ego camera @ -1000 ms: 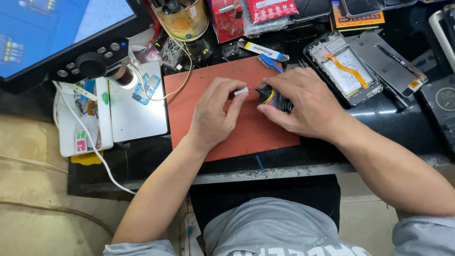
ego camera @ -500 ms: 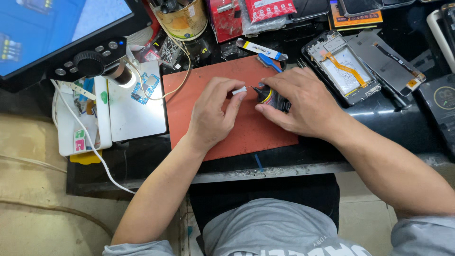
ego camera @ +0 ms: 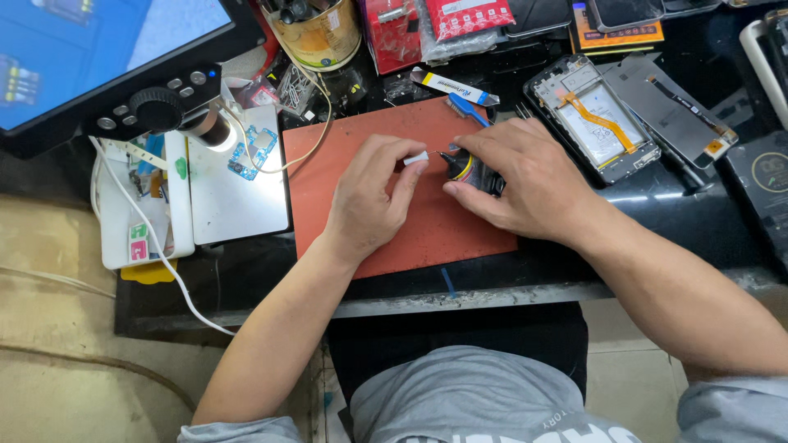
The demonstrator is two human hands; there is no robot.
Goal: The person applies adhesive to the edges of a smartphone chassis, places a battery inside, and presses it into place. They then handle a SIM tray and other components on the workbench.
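Pinched between the thumb and forefinger of the left hand point(ego camera: 369, 193) is a small white piece point(ego camera: 415, 157), held just above the red-brown rubber mat point(ego camera: 386, 246). A small black and yellow object point(ego camera: 469, 169) is clasped by the right hand point(ego camera: 517, 180) on the same mat; most of it is hidden under the fingers, so its kind cannot be told. A round yellowish tub point(ego camera: 316, 37) behind the mat is filled with tools, cut off at the top edge. An opened phone point(ego camera: 591, 119) with an orange ribbon lies to the right.
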